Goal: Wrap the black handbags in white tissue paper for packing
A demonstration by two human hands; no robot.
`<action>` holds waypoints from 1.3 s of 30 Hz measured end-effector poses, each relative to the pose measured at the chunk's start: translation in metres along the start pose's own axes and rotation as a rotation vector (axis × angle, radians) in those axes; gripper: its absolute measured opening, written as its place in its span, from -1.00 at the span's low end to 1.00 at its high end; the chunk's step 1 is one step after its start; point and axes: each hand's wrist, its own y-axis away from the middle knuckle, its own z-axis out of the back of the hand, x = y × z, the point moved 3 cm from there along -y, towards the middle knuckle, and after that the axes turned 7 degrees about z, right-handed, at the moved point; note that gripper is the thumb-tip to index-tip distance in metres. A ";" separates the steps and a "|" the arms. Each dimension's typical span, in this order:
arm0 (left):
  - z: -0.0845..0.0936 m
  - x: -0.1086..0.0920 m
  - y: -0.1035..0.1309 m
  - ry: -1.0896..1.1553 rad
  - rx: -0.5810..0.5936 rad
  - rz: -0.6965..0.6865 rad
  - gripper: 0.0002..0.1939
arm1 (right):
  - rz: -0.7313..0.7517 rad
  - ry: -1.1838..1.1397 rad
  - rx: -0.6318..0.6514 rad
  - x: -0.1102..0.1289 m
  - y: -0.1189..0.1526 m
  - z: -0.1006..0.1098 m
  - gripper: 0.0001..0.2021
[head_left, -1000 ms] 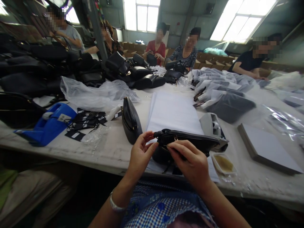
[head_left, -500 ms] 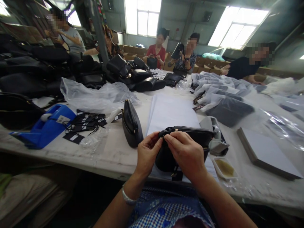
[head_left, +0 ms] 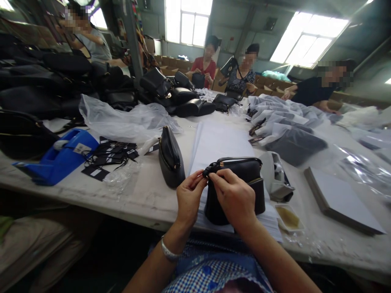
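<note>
A black handbag [head_left: 256, 191] with gold-coloured zips stands in front of me on white paper sheets [head_left: 226, 140]. My left hand [head_left: 189, 197] pinches the dark strap [head_left: 210, 167] at the bag's upper left corner. Close beside it, my right hand [head_left: 235, 195] has its thumb and fingers closed on the same strap end, its back covering part of the bag's front. Exactly what the fingertips grip is partly hidden. Just left of my hands, a second black handbag [head_left: 171, 158] stands upright on the table.
Left lie a blue tape dispenser [head_left: 65, 156], black tags [head_left: 113, 152] and heaped black bags [head_left: 61, 87]. Right are a grey dispenser [head_left: 279, 179], a dish of yellowish stuff [head_left: 287, 217], a board stack [head_left: 342, 199] and plastic-wrapped bags [head_left: 293, 140]. Several people work across the table [head_left: 143, 199].
The handbag has turned and tipped more upright, so its front pocket zip shows and the tag hanging below is gone from sight. Both hands still pinch at the strap's corner.
</note>
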 end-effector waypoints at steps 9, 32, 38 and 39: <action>-0.002 0.000 0.002 -0.029 0.002 -0.035 -0.71 | -0.011 -0.057 0.082 0.001 0.010 0.004 -0.72; 0.010 0.007 0.005 -0.022 -0.051 0.080 -0.54 | -0.046 -0.311 0.018 -0.013 0.010 -0.015 -0.83; 0.013 0.019 -0.001 -0.046 -0.055 0.219 -0.42 | -0.060 -0.272 0.139 -0.017 0.000 -0.021 -0.85; 0.012 0.021 -0.001 -0.039 -0.056 0.232 -0.41 | -0.063 -0.281 0.151 -0.019 -0.002 -0.022 -0.85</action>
